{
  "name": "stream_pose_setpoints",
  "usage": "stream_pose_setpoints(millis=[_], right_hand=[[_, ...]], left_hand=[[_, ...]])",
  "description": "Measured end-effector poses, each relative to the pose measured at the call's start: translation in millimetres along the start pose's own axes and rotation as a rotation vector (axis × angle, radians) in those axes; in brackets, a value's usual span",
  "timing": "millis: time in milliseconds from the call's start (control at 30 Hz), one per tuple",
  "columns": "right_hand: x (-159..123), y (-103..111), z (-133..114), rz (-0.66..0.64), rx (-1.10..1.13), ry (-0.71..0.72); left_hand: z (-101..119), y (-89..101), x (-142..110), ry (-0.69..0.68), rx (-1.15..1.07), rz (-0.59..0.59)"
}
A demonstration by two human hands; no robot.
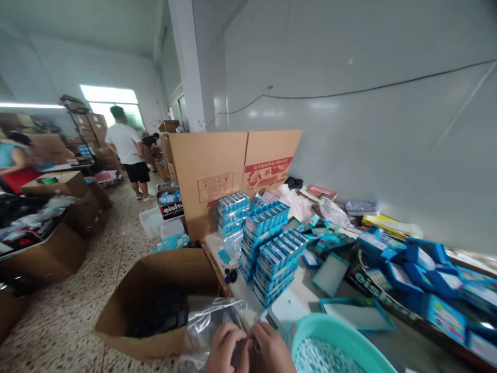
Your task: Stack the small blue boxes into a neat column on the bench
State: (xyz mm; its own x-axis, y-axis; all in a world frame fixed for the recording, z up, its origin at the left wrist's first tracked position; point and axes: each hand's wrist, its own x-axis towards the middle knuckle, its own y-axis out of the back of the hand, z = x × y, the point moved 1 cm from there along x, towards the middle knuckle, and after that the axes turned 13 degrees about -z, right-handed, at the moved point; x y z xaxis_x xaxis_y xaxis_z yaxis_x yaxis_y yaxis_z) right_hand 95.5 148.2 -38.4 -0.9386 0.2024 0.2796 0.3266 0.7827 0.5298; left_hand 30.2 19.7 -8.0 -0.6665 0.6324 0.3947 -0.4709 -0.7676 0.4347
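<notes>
Two hands meet low in the view over one clear plastic bag, which hangs in front of one open brown carton. The left hand has its fingers pinching the bag's edge; the right hand has its fingers curled close beside, and I cannot tell whether they grip it. Just right stands one teal basin of small pale pieces. On the white surface are three stacks of blue boxes and two open blue trays, behind them one upright cardboard sheet with red print too small to read. White letters "eish" show on the dark carton at right, "eishu" on the black box at left
</notes>
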Motion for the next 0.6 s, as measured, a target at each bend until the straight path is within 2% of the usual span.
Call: stream_pose_setpoints(millis=[67,133,200,300,400,500,533,600], right_hand=[[3.0,5.8,-22.3,-0.045,0.348,-0.175],[7.5,15.9,-40.8,-0.007,0.700,-0.202],[11.8,25.7,-48.2,-0.022,1.055,-0.269],[16.8,31.7,-43.9,-0.161,1.465,-0.387],[25.6,24.6,-37.1,-0.214,1.427,-0.353],[40.8,9.0,-38.8,-0.371,1.518,-0.318],[47.0,5.2,-39.6,-0.377,1.562,-0.317],[60.0,3.5,-38.2,-0.258,1.535,-0.327]], left_hand=[[11.5,2.9,0.5,-0.135,0.095,-0.093],[18.4,8.4,3.0,-0.335,0.186,-0.192],[18.5,14.2,6.8,-0.492,0.215,-0.260],[12.5,21.6,13.1,-0.535,0.172,-0.273],[10.8,25.9,15.4,-0.555,0.104,-0.324],[15.0,25.2,12.2,-0.632,0.091,-0.499],[16.5,24.0,11.1,-0.644,0.105,-0.551],[18.7,22.3,11.4,-0.639,0.130,-0.594]])
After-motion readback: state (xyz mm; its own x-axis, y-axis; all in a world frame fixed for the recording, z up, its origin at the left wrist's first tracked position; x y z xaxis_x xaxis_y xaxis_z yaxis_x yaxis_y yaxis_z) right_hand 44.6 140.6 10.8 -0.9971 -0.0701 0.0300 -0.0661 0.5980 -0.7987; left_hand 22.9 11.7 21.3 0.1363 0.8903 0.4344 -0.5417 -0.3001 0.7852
